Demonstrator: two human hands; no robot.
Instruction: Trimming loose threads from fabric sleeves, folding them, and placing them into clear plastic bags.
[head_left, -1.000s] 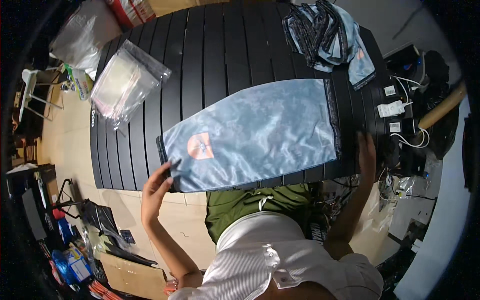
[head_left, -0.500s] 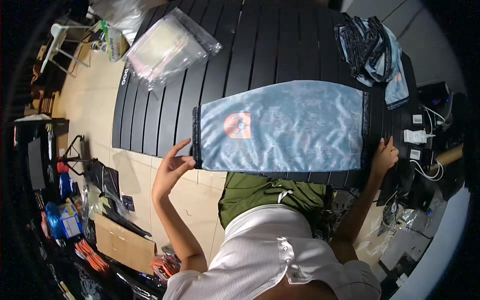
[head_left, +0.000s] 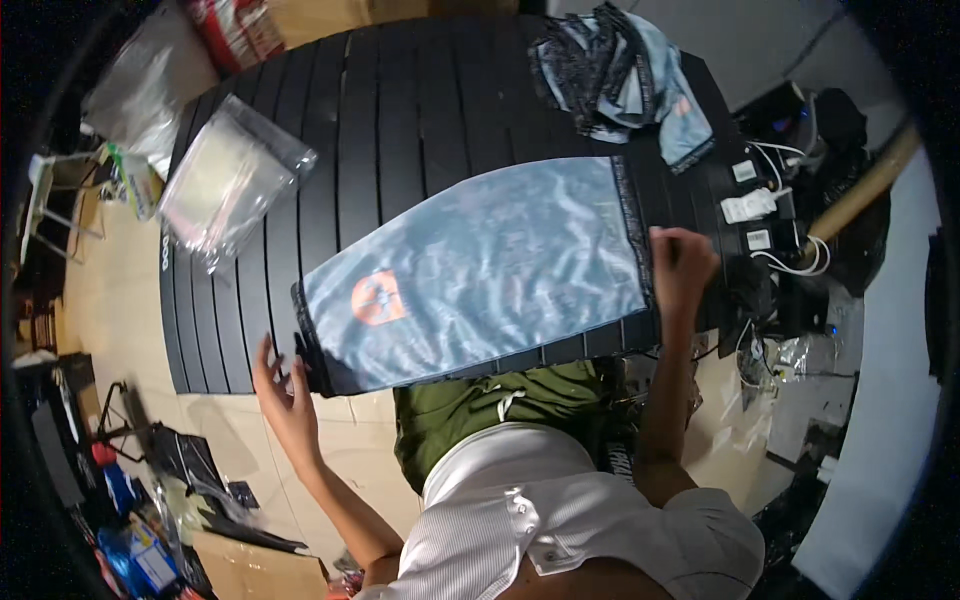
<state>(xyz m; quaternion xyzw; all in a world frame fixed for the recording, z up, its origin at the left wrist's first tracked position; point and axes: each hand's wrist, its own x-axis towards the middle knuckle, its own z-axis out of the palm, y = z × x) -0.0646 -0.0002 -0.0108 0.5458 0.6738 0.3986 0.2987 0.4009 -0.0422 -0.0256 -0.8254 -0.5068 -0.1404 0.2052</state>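
Observation:
A tapered blue-grey fabric sleeve point(head_left: 500, 260) lies spread flat on the black slatted table point(head_left: 390, 110), its front edge towards me. It has a black band at each end and an orange emblem point(head_left: 377, 298) near the left, narrower end. Beside the left band, my left hand point(head_left: 290, 405) is open, its fingers apart and close to the fabric. Just off the right band my right hand point(head_left: 684, 270) is curled closed. Its back faces up, so the inside of its grip is hidden.
At the far right of the table sits a rumpled pile of similar sleeves point(head_left: 620, 80). Clear plastic bags point(head_left: 235, 180) lie at the left. A power strip with a white charger point(head_left: 752, 205) and cables runs along the right edge. A cardboard sheet point(head_left: 255, 565) rests on the floor.
The whole view has turned and shifted. My left fingers have come away from the left band. My right hand has curled up and moved closer to the right band.

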